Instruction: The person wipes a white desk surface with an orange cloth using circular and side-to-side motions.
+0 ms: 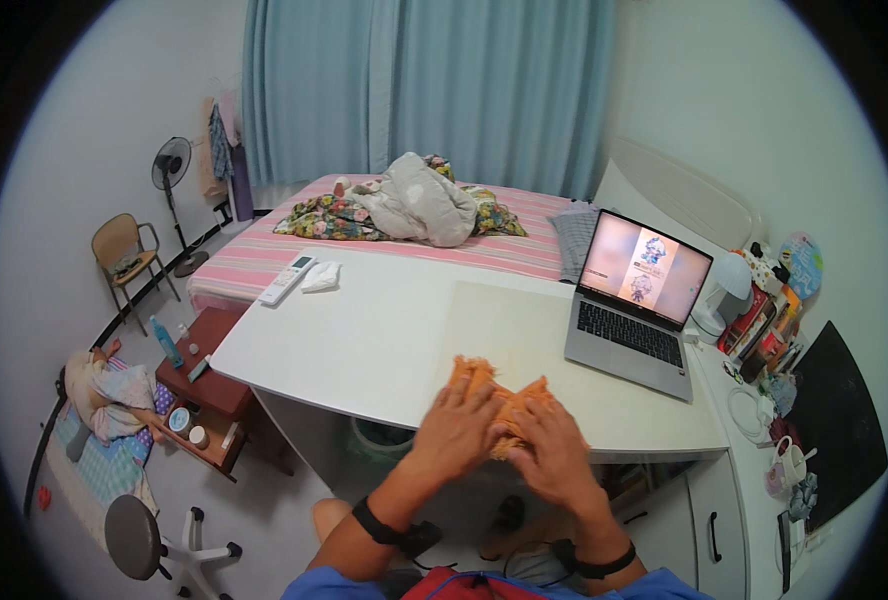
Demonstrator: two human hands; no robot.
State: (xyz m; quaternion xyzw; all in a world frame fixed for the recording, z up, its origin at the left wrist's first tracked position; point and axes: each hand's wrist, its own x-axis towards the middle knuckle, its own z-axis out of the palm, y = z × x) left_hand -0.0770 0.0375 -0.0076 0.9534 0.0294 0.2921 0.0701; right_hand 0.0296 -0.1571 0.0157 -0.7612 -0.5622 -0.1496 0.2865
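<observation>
An orange cloth (510, 409) with frayed, fringed edges lies bunched near the front edge of the white desk (369, 322). My left hand (463, 427) covers its left part, fingers spread over the folds and the thumb pointing inward. On the right part rests my right hand (553, 446), its fingers bent over the cloth and its thumb at the near side. Both hands hold the cloth down on a pale mat (519, 322). Folds beneath the palms are hidden.
An open laptop (628, 330) stands at the right of the desk. Towards the far left edge lie a white remote control (288, 280) and a crumpled white tissue (322, 277). A person (103, 397) lies on a floor mat at left, beyond a stool (133, 536) and a red-brown cabinet (208, 375).
</observation>
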